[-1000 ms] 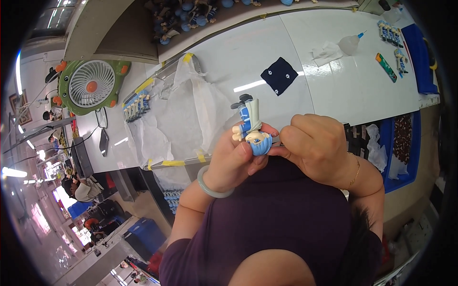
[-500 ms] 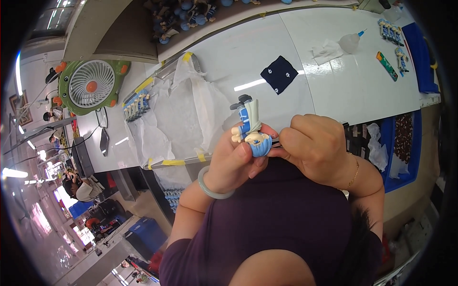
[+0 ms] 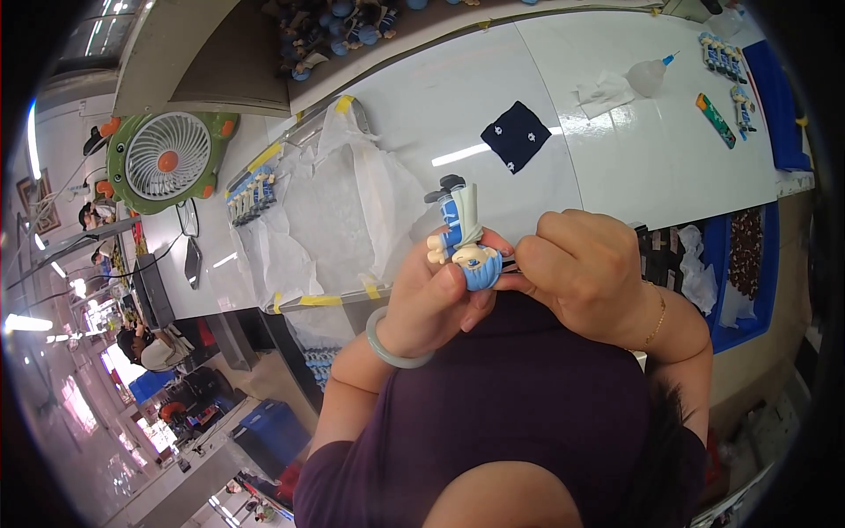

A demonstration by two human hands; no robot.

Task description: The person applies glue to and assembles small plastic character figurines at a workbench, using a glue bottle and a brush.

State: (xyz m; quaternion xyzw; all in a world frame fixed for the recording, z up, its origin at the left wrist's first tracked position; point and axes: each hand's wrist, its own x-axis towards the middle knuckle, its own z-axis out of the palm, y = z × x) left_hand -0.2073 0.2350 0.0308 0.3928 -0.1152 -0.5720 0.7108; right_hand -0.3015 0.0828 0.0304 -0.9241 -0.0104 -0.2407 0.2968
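From the head view, the white worktop stretches away past its near edge, with room between the paper-lined tray and the navy cloth. Over that edge, the left hand grasps a blue-haired figurine by the head, feet pointing away. The right hand is curled tight, pinching a thin dark piece, mostly hidden, at the hair. Both hands look just as they did half a second ago.
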